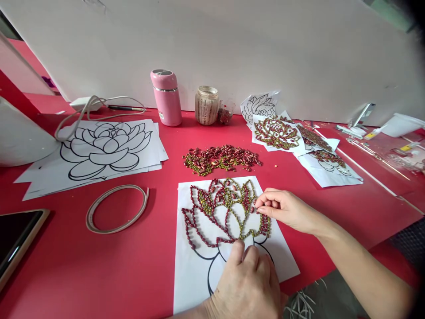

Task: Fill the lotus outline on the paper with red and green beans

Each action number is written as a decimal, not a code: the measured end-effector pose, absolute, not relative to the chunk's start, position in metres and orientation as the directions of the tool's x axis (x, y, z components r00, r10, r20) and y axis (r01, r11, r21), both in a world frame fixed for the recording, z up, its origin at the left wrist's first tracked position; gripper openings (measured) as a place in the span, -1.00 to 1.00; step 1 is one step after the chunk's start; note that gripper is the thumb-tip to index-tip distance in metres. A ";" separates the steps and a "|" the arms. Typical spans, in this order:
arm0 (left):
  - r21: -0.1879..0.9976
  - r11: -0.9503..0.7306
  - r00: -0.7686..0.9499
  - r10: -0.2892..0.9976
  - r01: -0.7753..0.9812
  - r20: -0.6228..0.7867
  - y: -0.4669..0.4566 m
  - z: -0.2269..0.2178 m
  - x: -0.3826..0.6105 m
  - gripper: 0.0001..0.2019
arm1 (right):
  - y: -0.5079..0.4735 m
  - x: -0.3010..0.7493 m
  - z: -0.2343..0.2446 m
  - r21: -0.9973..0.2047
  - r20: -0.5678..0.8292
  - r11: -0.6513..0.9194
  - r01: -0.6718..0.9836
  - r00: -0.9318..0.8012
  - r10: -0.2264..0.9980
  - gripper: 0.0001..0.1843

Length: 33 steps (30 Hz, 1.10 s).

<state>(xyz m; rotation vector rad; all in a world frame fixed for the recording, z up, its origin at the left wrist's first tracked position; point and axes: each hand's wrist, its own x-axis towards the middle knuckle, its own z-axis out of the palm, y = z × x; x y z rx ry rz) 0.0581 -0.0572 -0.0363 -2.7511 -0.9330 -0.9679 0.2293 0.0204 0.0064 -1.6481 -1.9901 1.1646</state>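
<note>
The white paper lotus sheet (190,283) runs lengthwise away from us beneath our curled left hand (250,274), its grip hidden, while our right hand (288,210), fingertips bunched on what we cannot tell, is nearer the small red and green beans (264,225) at right.

pink flask (168,104), dark-screened device (16,239)

The hands (249,275) are bare and the slim right forearm (360,265) uncovered.

Look here: a flat red tabletop (133,261) carrying one bean-lined white paper sheet (199,272), loose red-and-green beans (224,158), a cylindrical pink flask (168,106).
</note>
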 end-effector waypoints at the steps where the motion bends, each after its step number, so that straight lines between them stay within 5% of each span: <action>1: 0.120 -0.811 0.616 0.522 0.573 0.590 -0.057 -0.036 0.058 -0.76 | 0.021 0.230 0.006 -0.737 -0.249 0.013 0.676 -0.290 0.924 -0.82; 20: 0.082 -0.795 0.548 0.485 0.601 0.682 -0.056 -0.040 0.062 -0.69 | 0.024 0.230 0.004 -0.804 -0.239 -0.068 0.591 -0.217 0.946 -0.79; 28: 0.065 -0.790 0.509 0.453 0.609 0.732 -0.052 -0.041 0.064 -0.68 | 0.022 0.226 -0.003 -0.742 -0.211 -0.038 0.669 -0.179 0.961 -0.75; 33: 0.063 -0.757 0.443 0.445 0.650 0.778 -0.050 -0.041 0.067 -0.79 | 0.021 0.225 -0.001 -0.749 -0.214 -0.032 0.662 -0.195 0.957 -0.77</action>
